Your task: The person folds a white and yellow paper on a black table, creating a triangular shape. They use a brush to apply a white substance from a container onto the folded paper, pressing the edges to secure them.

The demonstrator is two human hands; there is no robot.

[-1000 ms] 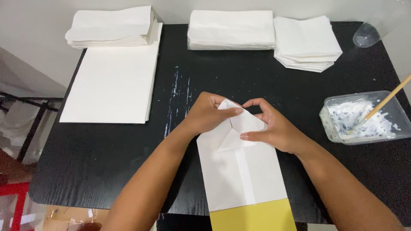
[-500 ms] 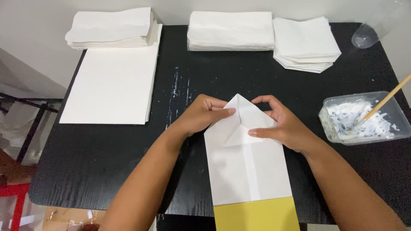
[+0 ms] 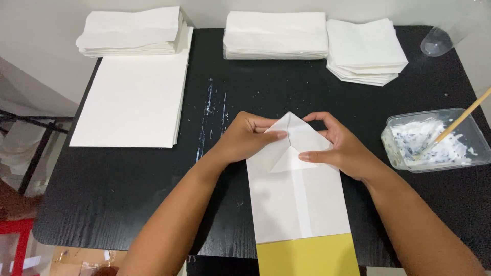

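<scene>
We see a white paper bag [image 3: 296, 197] lying flat at the near middle of the black table [image 3: 128, 194], its long axis running from 12 to 6 o'clock and its yellow end [image 3: 307, 255] hanging over the near edge. The far end is folded into a point, with 2 slanted flaps meeting along a centre seam.

Our left hand [image 3: 245, 140] lies at 9 o'clock of that point. Its fingers [image 3: 273, 135] are stretched nearly flat and press down on the left flap; they grip nothing, the paper lies under the fingertips. Our right hand [image 3: 342, 148] sits at 3 o'clock of the point. Its index finger curls over the far edge of the right flap, and its thumb [image 3: 309, 156] presses on the paper just below the fold. The hand is loosely curved, pinning the bag rather than closed around it.

At 11 o'clock from the hands lies a flat sheet stack [image 3: 133, 102], with a folded pile [image 3: 133, 30] beyond it. At 12 o'clock sits a 2nd pile [image 3: 276, 36], and at 1 o'clock a 3rd pile [image 3: 365, 51]. At 3 o'clock, well apart from the right hand, a clear tub [image 3: 434, 140] holds white paste and a wooden stick [image 3: 460, 120]. A clear cup [image 3: 437, 43] stands at 2 o'clock.
</scene>
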